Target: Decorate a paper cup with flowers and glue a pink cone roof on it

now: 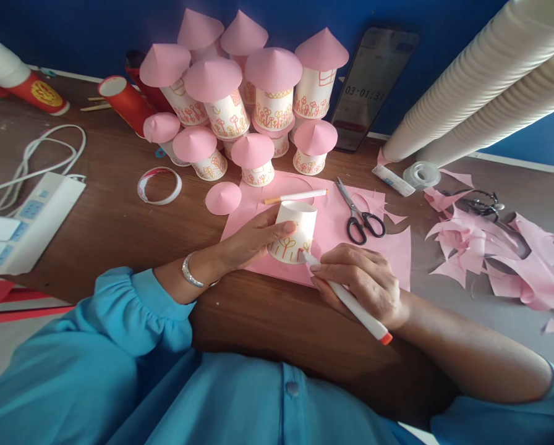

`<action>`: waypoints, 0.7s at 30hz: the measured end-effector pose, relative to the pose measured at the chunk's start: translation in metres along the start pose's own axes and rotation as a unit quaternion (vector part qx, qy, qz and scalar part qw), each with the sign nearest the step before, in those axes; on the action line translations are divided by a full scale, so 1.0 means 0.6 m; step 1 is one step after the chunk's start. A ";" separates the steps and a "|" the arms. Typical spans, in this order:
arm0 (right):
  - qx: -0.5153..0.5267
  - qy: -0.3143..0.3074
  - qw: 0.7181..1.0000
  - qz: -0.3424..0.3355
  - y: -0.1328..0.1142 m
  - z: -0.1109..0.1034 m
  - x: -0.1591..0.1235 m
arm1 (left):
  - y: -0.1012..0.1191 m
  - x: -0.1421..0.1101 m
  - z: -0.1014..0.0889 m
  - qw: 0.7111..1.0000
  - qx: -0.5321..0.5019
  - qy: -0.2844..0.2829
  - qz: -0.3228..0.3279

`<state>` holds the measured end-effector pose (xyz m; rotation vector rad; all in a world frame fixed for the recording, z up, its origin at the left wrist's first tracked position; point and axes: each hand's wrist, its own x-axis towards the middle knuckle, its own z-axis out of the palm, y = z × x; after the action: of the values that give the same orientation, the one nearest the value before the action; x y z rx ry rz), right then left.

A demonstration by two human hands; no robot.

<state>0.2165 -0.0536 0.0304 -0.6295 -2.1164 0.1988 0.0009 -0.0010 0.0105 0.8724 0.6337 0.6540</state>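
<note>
My left hand is closed around an upturned white paper cup with orange flower drawings, holding it on a pink paper sheet. My right hand grips a white marker with an orange end cap. The marker's tip touches the cup's lower edge. A loose pink paper cone lies just left of the sheet. A second pen rests behind the cup.
Several decorated cups with pink cone roofs are stacked at the back. Scissors, a phone, tape rolls, pink scraps, long cup stacks, a power strip and red tubes surround the wooden table.
</note>
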 end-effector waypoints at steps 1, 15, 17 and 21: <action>-0.001 0.000 1.000 0.000 0.000 0.000 0.000 | -0.001 0.000 0.000 1.000 0.000 -0.002 0.002; -0.017 0.007 1.000 -0.007 -0.002 0.001 0.003 | -0.001 -0.001 0.000 1.000 -0.013 0.003 0.005; -0.019 0.007 1.000 -0.003 -0.003 0.001 0.002 | -0.002 -0.001 0.000 1.000 -0.014 0.000 0.007; -0.021 0.001 1.000 0.002 -0.005 0.000 0.001 | -0.004 0.000 -0.002 1.000 -0.013 -0.005 0.012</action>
<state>0.2151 -0.0556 0.0318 -0.6584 -2.1227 0.1552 0.0008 -0.0018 0.0077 0.8596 0.6056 0.6782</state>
